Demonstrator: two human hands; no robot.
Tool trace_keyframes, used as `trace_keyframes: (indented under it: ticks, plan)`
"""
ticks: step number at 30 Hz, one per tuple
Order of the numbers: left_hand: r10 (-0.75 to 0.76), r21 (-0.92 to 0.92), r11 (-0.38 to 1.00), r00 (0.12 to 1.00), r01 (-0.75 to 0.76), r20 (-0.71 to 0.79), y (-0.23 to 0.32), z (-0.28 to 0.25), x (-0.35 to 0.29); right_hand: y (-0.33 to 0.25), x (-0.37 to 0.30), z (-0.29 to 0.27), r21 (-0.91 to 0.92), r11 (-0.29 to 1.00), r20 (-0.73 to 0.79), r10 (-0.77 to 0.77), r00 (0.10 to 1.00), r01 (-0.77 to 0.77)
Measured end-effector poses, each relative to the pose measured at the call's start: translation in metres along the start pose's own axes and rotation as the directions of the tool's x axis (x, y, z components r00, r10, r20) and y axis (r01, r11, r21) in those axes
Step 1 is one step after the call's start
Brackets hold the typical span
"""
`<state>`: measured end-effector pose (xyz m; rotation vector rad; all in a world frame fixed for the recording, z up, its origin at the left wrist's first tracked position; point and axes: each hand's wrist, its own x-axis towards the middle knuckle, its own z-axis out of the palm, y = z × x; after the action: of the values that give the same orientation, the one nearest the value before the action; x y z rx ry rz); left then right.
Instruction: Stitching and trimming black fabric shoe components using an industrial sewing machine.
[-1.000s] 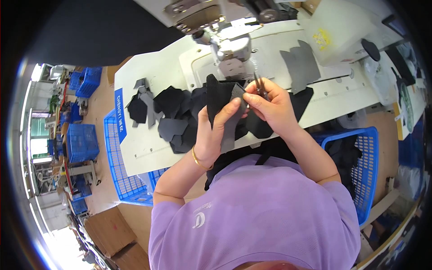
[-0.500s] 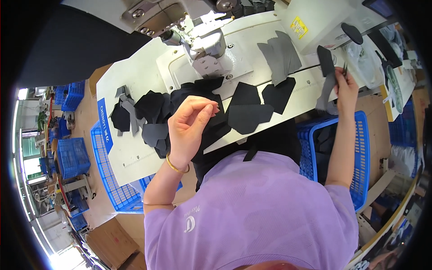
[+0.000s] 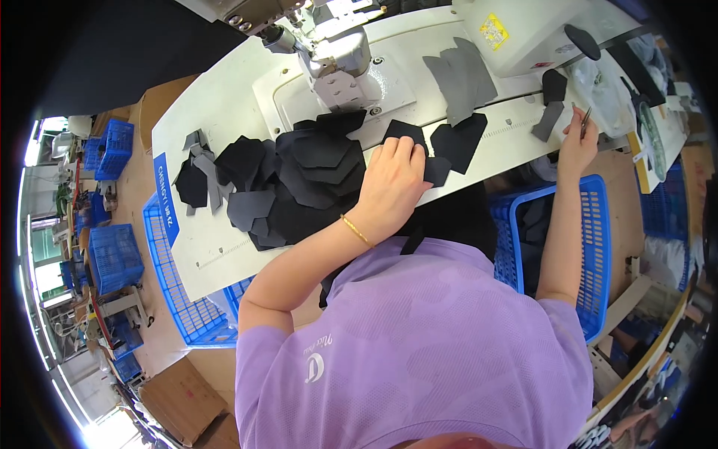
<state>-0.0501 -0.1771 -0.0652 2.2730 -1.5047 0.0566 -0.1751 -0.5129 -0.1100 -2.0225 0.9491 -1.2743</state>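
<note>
My left hand, a gold bangle at its wrist, is over the front edge of the sewing table. Its fingers are bent over a dark fabric piece, whose right end sticks out beside the thumb; the rest is hidden. My right hand is closed round a pair of slim metal tweezers, points upward. Just left of it lie a black fabric piece and a grey one. Between the hands rests another black piece. A heap of dark cut pieces is left of my left hand.
The sewing machine head stands beyond the heap. Grey pieces lie to its right, near a white machine housing. A clear plastic bag is at the far right. Blue crates stand below the table on both sides.
My left hand has moved right and down onto the dark piece at the front edge. My right hand has let go of the black and grey pieces, which now lie on the table.
</note>
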Motion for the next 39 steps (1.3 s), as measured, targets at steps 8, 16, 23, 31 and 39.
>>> trace_keyframes:
  ticks: [8, 16, 23, 31, 39]
  plan:
    - [-0.030, -0.094, 0.995, 0.997, 0.037, 0.070, -0.018, 0.010, 0.014, -0.050, -0.059, 0.014, 0.290, 0.953, 0.253, 0.011, 0.967, -0.087]
    - [0.007, -0.386, 0.923, 0.999, 0.009, 0.039, -0.030, 0.011, 0.018, -0.106, -0.107, 0.037, 0.406, 0.882, 0.711, -0.141, 0.689, -0.240]
    - [0.281, -0.595, 0.760, 0.958, -0.262, -0.062, -0.040, 0.008, 0.015, -0.125, -0.111, 0.065, 0.522, 0.783, 0.774, -0.268, 0.573, -0.338]
    - [-0.173, -0.958, 0.268, 0.973, -0.099, -0.150, -0.045, -0.006, 0.005, -0.138, -0.107, 0.078, 0.438, 0.894, 0.805, -0.437, 0.402, 0.096]
    - [-0.375, -0.936, 0.070, 0.860, -0.344, -0.345, -0.060, -0.032, -0.005, -0.144, -0.114, 0.085, 0.354, 0.896, 0.741, -0.443, 0.505, 0.267]
